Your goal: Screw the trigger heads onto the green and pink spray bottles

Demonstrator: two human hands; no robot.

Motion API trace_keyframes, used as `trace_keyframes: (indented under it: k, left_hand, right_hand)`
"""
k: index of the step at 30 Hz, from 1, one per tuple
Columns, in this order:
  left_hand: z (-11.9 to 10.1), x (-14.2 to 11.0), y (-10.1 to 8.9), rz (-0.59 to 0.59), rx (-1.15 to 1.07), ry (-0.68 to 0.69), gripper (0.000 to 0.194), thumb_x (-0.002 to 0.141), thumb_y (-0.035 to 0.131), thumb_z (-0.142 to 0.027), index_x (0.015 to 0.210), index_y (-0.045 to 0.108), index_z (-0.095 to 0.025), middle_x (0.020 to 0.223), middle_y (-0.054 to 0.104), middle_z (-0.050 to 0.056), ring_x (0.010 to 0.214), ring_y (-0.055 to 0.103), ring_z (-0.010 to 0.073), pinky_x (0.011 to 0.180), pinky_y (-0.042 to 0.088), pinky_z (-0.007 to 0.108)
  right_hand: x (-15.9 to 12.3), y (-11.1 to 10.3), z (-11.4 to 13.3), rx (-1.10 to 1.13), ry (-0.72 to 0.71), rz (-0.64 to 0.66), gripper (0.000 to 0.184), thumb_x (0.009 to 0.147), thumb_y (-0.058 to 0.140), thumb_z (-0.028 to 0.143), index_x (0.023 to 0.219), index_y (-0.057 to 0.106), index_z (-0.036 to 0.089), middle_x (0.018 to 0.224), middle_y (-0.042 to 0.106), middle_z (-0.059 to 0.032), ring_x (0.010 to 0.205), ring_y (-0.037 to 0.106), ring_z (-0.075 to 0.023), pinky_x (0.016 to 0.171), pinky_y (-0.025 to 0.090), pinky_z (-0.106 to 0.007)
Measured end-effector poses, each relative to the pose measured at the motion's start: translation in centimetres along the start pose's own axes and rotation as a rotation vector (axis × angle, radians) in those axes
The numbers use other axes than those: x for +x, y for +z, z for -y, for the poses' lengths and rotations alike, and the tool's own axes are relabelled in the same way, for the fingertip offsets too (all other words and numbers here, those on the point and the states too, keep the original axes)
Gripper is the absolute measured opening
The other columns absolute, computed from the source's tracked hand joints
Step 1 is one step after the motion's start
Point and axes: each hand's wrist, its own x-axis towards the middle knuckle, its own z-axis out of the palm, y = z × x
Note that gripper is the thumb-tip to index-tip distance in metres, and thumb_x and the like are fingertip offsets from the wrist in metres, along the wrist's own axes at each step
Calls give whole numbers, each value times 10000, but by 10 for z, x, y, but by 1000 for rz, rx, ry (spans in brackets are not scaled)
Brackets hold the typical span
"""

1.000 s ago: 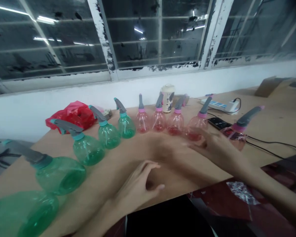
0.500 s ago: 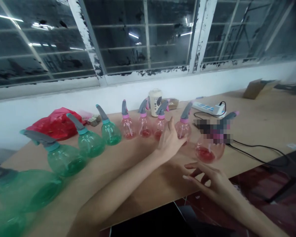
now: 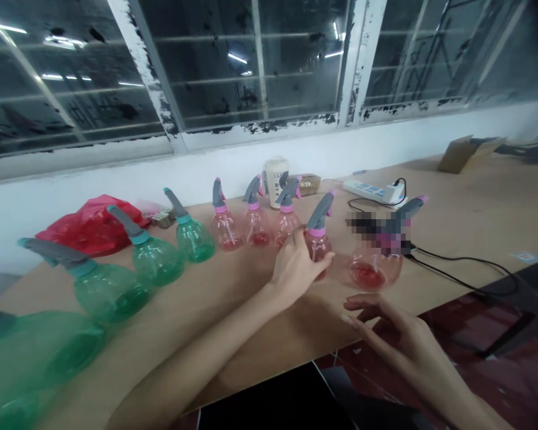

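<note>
My left hand point(image 3: 293, 263) is wrapped round the body of a pink spray bottle point(image 3: 321, 248) with a grey trigger head, its thumb on the near side. The bottle stands slightly in front of its neighbours in the row. My right hand point(image 3: 388, 322) hangs over the table's front edge, fingers apart and partly curled, with nothing in it. Just beyond it is another pink spray bottle point(image 3: 374, 272), its top partly blurred out. Behind my left hand stand more pink bottles, among them one point(image 3: 287, 224) beside my fingers. All hold a little red liquid.
Several green spray bottles point(image 3: 159, 263) continue the row leftward. Behind are a red plastic bag point(image 3: 96, 227), a white printed cup point(image 3: 277, 179), a power strip point(image 3: 370, 192) with black cables, and a cardboard box point(image 3: 457, 155). The table's front edge point(image 3: 269, 385) runs below my hands.
My left hand has closed round the pink spray bottle and drawn it a little left and toward me. My right hand stays near the table edge, still apart from the bottles.
</note>
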Motion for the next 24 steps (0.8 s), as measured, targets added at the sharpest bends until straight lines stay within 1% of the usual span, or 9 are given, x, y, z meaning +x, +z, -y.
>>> trace_keyframes:
  k: [3, 5, 9, 11, 12, 16, 19, 22, 24]
  left_hand:
    - [9, -30, -28, 0, -8, -66, 544, 735, 669, -473, 1125, 481, -144, 1027, 625, 139, 946, 618, 323, 775, 502, 456]
    - [15, -48, -46, 11, 15, -97, 557, 720, 673, -510, 1112, 502, -153, 1016, 628, 129, 948, 609, 327, 790, 491, 476]
    - [24, -76, -77, 27, 50, -148, 581, 722, 661, -542, 1133, 514, -158, 1054, 609, 132, 992, 578, 331, 840, 465, 510]
    - [29, -85, -88, 32, 12, -167, 577, 722, 668, -533, 1142, 511, -171, 1096, 594, 125, 1032, 563, 326, 867, 459, 508]
    - [32, -87, -93, 43, -24, -175, 562, 730, 666, -525, 1146, 510, -181, 1112, 590, 118, 1051, 557, 321, 881, 455, 508]
    - [43, -84, -109, 77, -215, -169, 434, 814, 604, -447, 1167, 498, -219, 1162, 589, 85, 1105, 549, 281, 957, 421, 504]
    - [49, -71, -115, -4, -316, -176, 523, 785, 646, -418, 1229, 445, -226, 1155, 602, 76, 1047, 588, 257, 944, 442, 488]
    - [50, -54, -116, -75, -367, -150, 637, 718, 712, -414, 1255, 431, -217, 1174, 598, 92, 1009, 608, 270, 898, 482, 477]
    - [51, -43, -114, -52, -403, -106, 541, 734, 701, -397, 1199, 491, -218, 1172, 605, 85, 1006, 612, 264, 903, 489, 456]
  right_hand:
    - [4, 7, 0, -16, -68, 2, 342, 827, 550, 504, 1038, 546, 235, 941, 677, -74, 652, 670, -187, 517, 561, -297]
    - [12, 17, 1, -54, -170, 19, 381, 813, 579, 495, 1086, 523, 235, 1051, 647, -92, 756, 668, -204, 633, 578, -349]
    - [37, 51, 10, -58, -364, 140, 702, 699, 695, 522, 1267, 405, 231, 1237, 559, -111, 1117, 562, -275, 940, 478, -465]
    - [50, 70, 17, -17, -380, 218, 845, 637, 733, 544, 1317, 350, 223, 1280, 527, -118, 1185, 509, -284, 983, 440, -472]
    - [56, 79, 22, 2, -385, 248, 863, 617, 742, 553, 1311, 356, 214, 1275, 528, -122, 1182, 508, -287, 981, 438, -474]
    - [75, 100, 33, 10, -400, 328, 794, 589, 743, 582, 1206, 445, 179, 1178, 570, -131, 1115, 541, -305, 938, 449, -501]
    - [87, 104, 37, -16, -421, 405, 797, 583, 737, 597, 1206, 457, 187, 1177, 573, -131, 1113, 539, -318, 928, 448, -523]
    - [96, 108, 40, -5, -476, 477, 869, 585, 735, 596, 1284, 406, 199, 1256, 537, -134, 1175, 506, -318, 974, 426, -518]
    - [101, 111, 41, 8, -525, 499, 960, 593, 729, 594, 1364, 315, 199, 1350, 466, -149, 1249, 446, -322, 1028, 384, -515]
